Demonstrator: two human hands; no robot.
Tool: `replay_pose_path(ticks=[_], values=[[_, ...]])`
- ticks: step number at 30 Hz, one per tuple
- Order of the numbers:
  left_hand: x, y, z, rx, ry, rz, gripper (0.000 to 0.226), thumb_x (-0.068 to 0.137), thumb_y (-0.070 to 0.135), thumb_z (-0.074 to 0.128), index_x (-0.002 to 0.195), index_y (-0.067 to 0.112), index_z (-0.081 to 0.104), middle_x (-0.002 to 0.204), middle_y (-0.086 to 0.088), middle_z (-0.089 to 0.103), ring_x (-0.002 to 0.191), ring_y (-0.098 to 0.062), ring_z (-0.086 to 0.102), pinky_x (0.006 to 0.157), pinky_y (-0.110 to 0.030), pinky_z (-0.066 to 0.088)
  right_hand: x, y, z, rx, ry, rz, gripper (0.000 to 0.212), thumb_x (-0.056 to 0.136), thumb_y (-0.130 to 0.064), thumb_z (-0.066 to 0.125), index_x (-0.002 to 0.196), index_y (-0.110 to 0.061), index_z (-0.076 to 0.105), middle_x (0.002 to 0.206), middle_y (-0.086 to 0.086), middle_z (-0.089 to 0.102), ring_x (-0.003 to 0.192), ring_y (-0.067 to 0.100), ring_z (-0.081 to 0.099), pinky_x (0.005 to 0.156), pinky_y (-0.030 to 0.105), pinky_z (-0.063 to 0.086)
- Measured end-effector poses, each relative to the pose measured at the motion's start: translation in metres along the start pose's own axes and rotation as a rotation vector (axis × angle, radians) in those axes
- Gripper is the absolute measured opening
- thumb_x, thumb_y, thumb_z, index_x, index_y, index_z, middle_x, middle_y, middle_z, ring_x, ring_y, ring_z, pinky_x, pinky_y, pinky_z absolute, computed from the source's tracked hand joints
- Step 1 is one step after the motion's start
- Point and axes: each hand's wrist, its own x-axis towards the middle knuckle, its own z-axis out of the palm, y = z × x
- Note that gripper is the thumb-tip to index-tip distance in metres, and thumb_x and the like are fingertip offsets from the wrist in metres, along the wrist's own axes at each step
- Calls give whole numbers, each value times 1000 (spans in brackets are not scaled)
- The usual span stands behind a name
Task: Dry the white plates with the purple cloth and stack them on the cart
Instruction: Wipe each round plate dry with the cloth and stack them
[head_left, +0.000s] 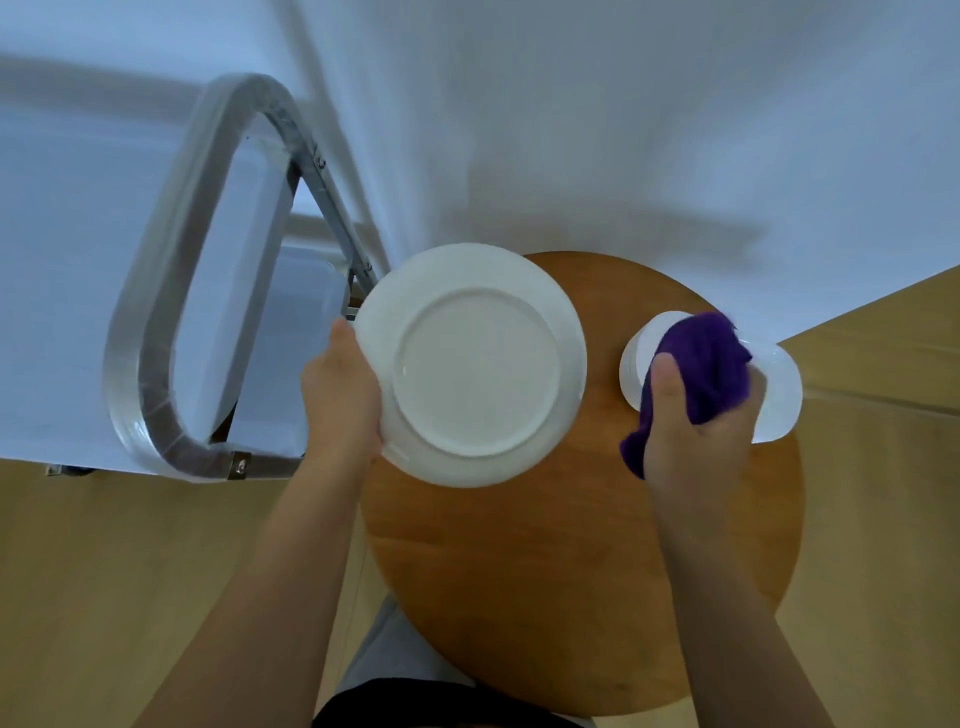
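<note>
My left hand (340, 395) grips the left rim of a white plate (475, 364), held with its underside and foot ring facing me, above the left part of the round wooden table (571, 561). My right hand (696, 421) holds the bunched purple cloth (711, 369) over a stack of white plates (779, 400) at the table's right edge; the cloth and hand hide most of that stack. The cart (171, 322), with a metal tube handle and pale trays, stands to the left of the table.
A white wall fills the far side behind the table and cart. Light wooden floor (104, 571) surrounds the table. A cart leg and caster sit near the floor at the left. My dark clothing shows at the bottom edge.
</note>
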Motion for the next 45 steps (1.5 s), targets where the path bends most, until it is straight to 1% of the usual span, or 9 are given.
replay_pose_path(ticks=[3, 5, 8, 15, 24, 31, 37, 40, 45], values=[[-13, 5, 6, 207, -33, 256, 46, 100, 33, 34, 57, 18, 25, 53, 2, 25, 44, -8, 24, 41, -19, 25, -10, -17, 19, -53, -168, -388, 29, 92, -23, 58, 115, -33, 43, 117, 2, 53, 96, -5, 56, 79, 16, 48], [-22, 6, 11, 290, -102, 426, 53, 102, 34, 31, 52, 17, 30, 48, 4, 29, 40, -6, 26, 43, -20, 25, -23, -17, 41, -361, -376, -616, 42, 90, -40, 49, 129, -27, 43, 141, 15, 41, 127, 22, 42, 104, 43, 38], [-26, 3, 9, 301, -192, 499, 56, 102, 36, 27, 55, 11, 44, 48, 1, 41, 40, -5, 36, 43, -17, 29, -13, -18, 51, -799, -586, -896, 54, 90, -54, 35, 140, -32, 37, 150, 11, 33, 138, 34, 26, 103, 66, 21], [-34, 6, 3, 371, -259, 606, 55, 102, 32, 30, 52, 12, 43, 47, 1, 40, 41, -6, 38, 43, -16, 29, 21, -31, 52, -886, -744, -1121, 78, 75, -72, 47, 139, -28, 42, 139, 19, 42, 127, 39, 39, 97, 62, 36], [-43, 12, 1, 207, -160, 452, 52, 101, 38, 34, 53, 17, 33, 42, 7, 37, 38, -3, 34, 41, -14, 28, 39, -25, 36, -584, -611, -738, 95, 56, -74, 64, 140, -38, 35, 136, 3, 37, 124, 19, 40, 95, 39, 44], [-46, 22, 3, 63, -9, 273, 49, 99, 41, 36, 56, 18, 27, 44, 7, 35, 35, -2, 33, 35, -12, 27, 21, -1, 27, -115, -338, -278, 95, 54, -58, 73, 135, -46, 25, 124, -29, 32, 117, -11, 38, 91, 2, 35], [-62, 18, 16, -251, 27, -17, 37, 99, 47, 35, 85, 22, 58, 74, 10, 62, 68, -5, 59, 52, -18, 45, -13, 26, 42, 184, -158, 118, 103, 51, -52, 80, 141, -36, 33, 137, -9, 42, 122, 9, 48, 94, 26, 49], [-66, 15, 13, -139, -224, 20, 42, 95, 55, 32, 95, 25, 61, 86, 7, 67, 79, -8, 63, 63, -23, 51, -1, 24, 35, 272, -192, 250, 91, 51, -48, 79, 133, -31, 42, 127, -5, 53, 112, 14, 57, 85, 28, 54], [-23, 34, -26, -112, -1069, -307, 93, 54, 89, 49, 110, 18, 71, 108, -13, 70, 92, -31, 69, 71, -42, 58, 34, 9, -2, 116, -526, 135, 59, 54, -34, 79, 107, -37, 52, 109, -8, 60, 89, 6, 65, 66, 18, 52]])
